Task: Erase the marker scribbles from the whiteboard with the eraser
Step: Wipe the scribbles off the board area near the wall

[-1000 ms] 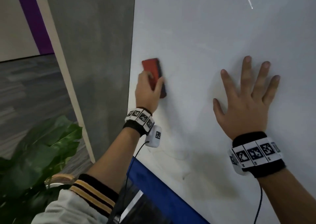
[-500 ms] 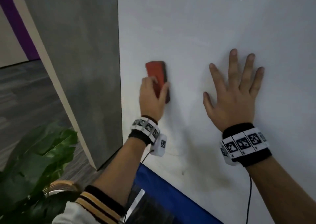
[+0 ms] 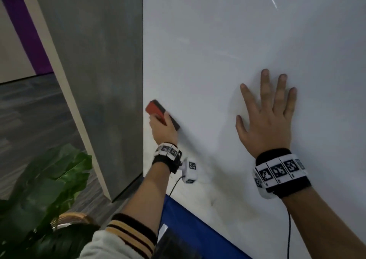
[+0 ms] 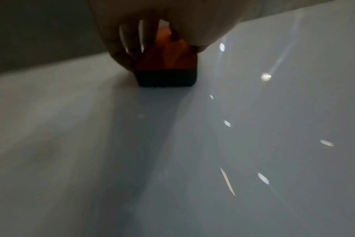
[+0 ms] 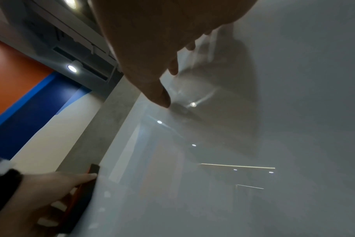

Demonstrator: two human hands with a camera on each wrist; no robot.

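My left hand (image 3: 163, 129) grips a red eraser (image 3: 156, 109) with a black felt pad and presses it flat against the whiteboard (image 3: 227, 41), close to the board's left edge. In the left wrist view the eraser (image 4: 168, 67) has its dark pad on the board, with my fingers curled round its red back. My right hand (image 3: 267, 116) lies flat on the board to the right, fingers straight and spread. In the right wrist view the thumb (image 5: 158, 94) touches the board and the eraser (image 5: 92, 172) shows at lower left. Only faint grey smudges (image 3: 227, 55) show on the board.
A grey wall panel (image 3: 99, 70) adjoins the board's left edge. A green leafy plant (image 3: 49, 179) in a woven pot stands at lower left. A blue strip (image 3: 188, 229) runs below the board's bottom edge. Grey carpet (image 3: 29, 120) lies at left.
My left hand has slid the eraser down and left toward the board's edge and tilted it. The right hand stays flat on the board.
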